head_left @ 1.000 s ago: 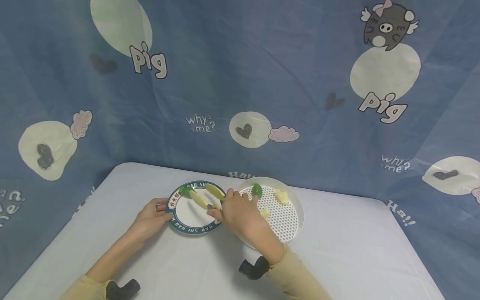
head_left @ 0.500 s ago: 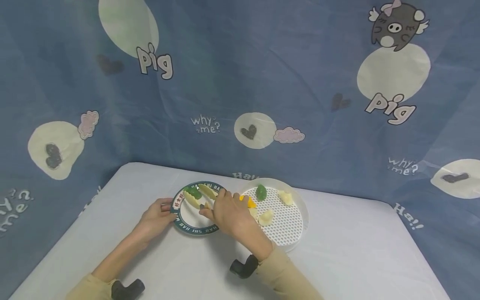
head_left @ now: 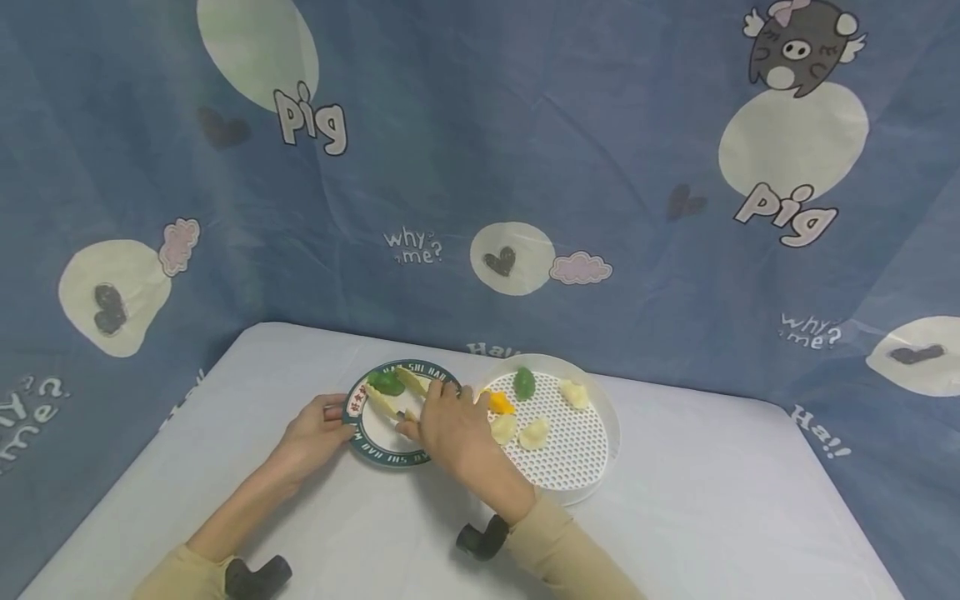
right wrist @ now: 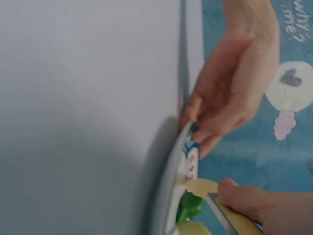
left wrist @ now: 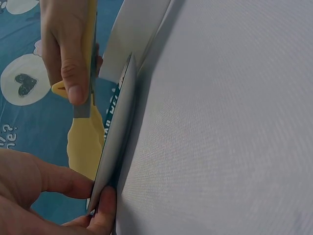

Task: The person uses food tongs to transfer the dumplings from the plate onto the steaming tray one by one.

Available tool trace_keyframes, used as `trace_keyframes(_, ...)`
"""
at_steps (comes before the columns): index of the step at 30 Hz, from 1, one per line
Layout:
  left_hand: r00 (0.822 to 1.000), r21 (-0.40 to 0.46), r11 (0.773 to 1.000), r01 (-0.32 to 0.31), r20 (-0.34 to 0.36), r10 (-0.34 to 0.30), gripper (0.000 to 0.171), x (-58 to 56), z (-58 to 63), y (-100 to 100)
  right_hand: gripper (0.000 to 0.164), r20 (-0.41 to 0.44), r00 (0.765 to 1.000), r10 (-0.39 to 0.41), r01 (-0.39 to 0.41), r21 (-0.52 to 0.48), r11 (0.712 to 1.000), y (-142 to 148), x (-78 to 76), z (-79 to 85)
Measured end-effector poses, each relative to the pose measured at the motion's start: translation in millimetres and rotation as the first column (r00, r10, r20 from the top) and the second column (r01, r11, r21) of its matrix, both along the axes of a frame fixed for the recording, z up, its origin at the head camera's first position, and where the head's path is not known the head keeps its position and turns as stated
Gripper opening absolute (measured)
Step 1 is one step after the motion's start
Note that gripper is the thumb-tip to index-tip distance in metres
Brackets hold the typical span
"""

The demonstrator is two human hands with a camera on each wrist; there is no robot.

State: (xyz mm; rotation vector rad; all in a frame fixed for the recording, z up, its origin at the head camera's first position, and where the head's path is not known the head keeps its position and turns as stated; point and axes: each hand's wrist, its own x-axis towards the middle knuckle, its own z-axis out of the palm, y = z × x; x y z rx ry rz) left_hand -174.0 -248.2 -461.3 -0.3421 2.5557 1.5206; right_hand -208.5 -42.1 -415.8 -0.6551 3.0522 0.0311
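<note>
My left hand pinches the left edge of a round white plate with a green lettered rim. The left wrist view has the thumb above that rim and fingers below. In my right hand is a pair of tongs with pale yellow, wavy-edged ends. Those ends reach over the plate, spread apart, one on each side of a glossy green vegetable piece at its far left. The right wrist view also has the green piece between the tong ends; whether they touch it I cannot tell.
Close on the plate's right stands a round white tray with a holed bottom and raised wall. It holds another green piece, an orange piece and several pale yellow pieces. A blue printed cloth hangs behind the white table.
My right hand has moved left with the tongs, bringing their ends around the green piece. The orange piece in the tray has come into sight. My left hand keeps its hold on the plate.
</note>
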Motion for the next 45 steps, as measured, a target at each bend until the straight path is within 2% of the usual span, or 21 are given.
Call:
trace_keyframes(7,1.000,0.004,1.000,0.011,0.005,-0.011,0.069,-0.2,1.0,-2,0.064,-0.063,0.998,0.006,-0.009,-0.041,0.999,-2,7.3,-12.6)
trace_keyframes(18,1.000,0.001,1.000,0.025,-0.006,-0.025,0.069,-0.5,0.8,0,0.055,-0.114,0.993,0.034,-0.042,-0.068,0.997,2,11.6,-18.9)
trace_keyframes(27,1.000,0.004,1.000,0.010,0.011,-0.010,0.069,-2.4,0.6,0,0.058,-0.012,1.000,0.020,-0.021,-0.082,0.996,12,5.0,-9.4)
trace_keyframes(36,1.000,-0.004,1.000,0.003,0.014,-0.003,0.069,-1.6,0.6,1,0.060,0.021,1.000,0.000,0.002,-0.101,0.995,20,7.9,3.0)
trace_keyframes(45,1.000,-0.012,1.000,-0.002,0.013,0.002,0.069,-1.3,2.3,2,0.051,0.010,1.000,-0.011,0.013,-0.143,0.990,41,12.5,20.1)
